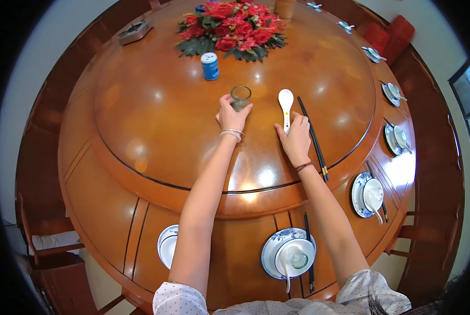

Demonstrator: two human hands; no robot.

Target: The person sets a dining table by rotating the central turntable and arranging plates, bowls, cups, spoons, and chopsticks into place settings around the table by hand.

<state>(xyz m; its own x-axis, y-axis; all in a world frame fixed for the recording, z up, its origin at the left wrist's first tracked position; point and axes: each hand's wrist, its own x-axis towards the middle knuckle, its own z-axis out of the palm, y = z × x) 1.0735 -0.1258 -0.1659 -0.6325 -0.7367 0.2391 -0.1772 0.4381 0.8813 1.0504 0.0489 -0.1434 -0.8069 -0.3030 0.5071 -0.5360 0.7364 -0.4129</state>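
Note:
My left hand [230, 116] is wrapped round the lower part of a clear glass [240, 94], which stands upright on the raised round turntable [156, 121]. My right hand [296, 137] is at the handle of a white spoon [286, 102], thumb on one side and fingers on the other; the spoon's bowl points away from me. Just right of that hand lies a pair of black chopsticks [314, 139] with gold bands. A blue can with a white top [209, 66] stands beyond the glass.
Red flowers [235, 29] fill the turntable's far middle, with a small stove [135, 32] at the far left. Near me are a place setting [288, 253] with black chopsticks and a white bowl [167, 247] partly behind my left arm. More settings [367, 195] line the right rim.

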